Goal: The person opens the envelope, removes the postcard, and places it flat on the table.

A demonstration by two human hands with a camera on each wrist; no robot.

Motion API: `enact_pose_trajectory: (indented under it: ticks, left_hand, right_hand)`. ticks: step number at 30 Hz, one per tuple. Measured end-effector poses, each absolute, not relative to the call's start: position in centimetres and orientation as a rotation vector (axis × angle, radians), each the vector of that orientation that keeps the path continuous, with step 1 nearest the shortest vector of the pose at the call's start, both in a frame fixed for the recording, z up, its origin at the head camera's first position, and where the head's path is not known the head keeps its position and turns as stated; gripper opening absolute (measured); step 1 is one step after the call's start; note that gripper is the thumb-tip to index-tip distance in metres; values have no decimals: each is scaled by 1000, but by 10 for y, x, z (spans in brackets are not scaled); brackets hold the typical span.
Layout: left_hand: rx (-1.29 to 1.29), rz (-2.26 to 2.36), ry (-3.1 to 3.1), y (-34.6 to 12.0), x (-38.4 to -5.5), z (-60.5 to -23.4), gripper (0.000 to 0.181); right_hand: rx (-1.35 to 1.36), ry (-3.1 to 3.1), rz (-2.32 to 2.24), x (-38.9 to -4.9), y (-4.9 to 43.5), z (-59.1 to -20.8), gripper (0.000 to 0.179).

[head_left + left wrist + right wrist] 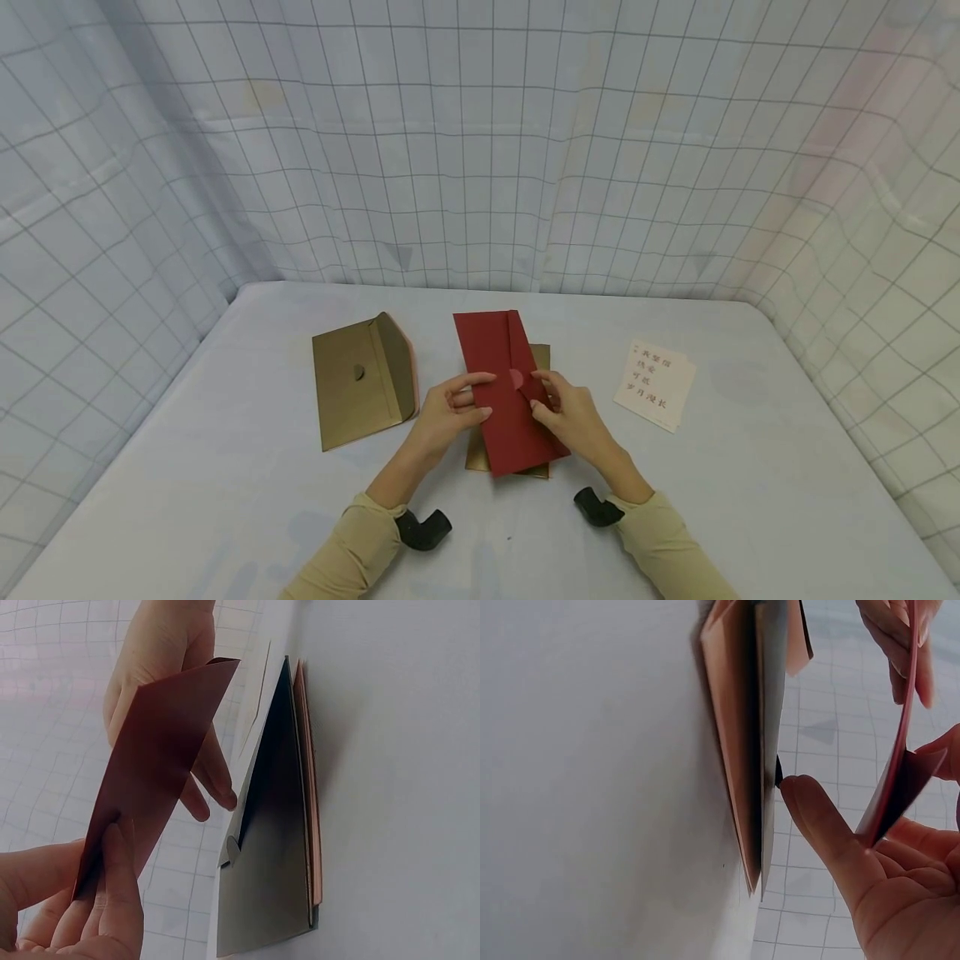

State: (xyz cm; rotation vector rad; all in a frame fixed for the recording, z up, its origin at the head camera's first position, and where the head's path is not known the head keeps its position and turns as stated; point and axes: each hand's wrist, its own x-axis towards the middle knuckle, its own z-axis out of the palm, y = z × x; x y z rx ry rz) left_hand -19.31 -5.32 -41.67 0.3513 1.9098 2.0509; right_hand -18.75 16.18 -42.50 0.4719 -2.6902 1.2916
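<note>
Tan sleeves point(348, 543) are closest to the camera, black wrist mounts point(423, 532) poking out, and past them 2 hands are busy with a red envelope point(517, 433) held up over a gold envelope point(542, 358) mid-table. Left hand point(444, 412) pinches its left edge, thumb on the front; right hand point(573, 412) has thumb and fingers on the flap point(534, 391), right by the round seal point(517, 379). My read: it's the flap-and-seal step, though I honestly can't tell if they're undoing it or tucking it in. Either way, I'd say the next move calls for a steady left grip and a gentle right pull or push, so the paper doesn't crease. As for edges, the red one's lower end sticks out over the gold one, and both wrist views show air between them. Another gold envelope point(343, 392), flap up, sits close by the left hand, so that side's tighter. Printed cards point(652, 387) are further off to the right, with bare white tablecloth point(750, 467) between.
</note>
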Motion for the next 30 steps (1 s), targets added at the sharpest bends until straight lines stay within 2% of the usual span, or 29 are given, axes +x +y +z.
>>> enact_pose_trajectory:
  ticks: [14,30]
  left_hand:
    - [266,2099,1874,-56,-194,-413,51]
    - [249,2125,1868,-60,-195,-408,52]
  right_hand:
    - [521,-2562,1456,-188,164,-424,43]
    - [536,-2393,1378,-192,166,-424,52]
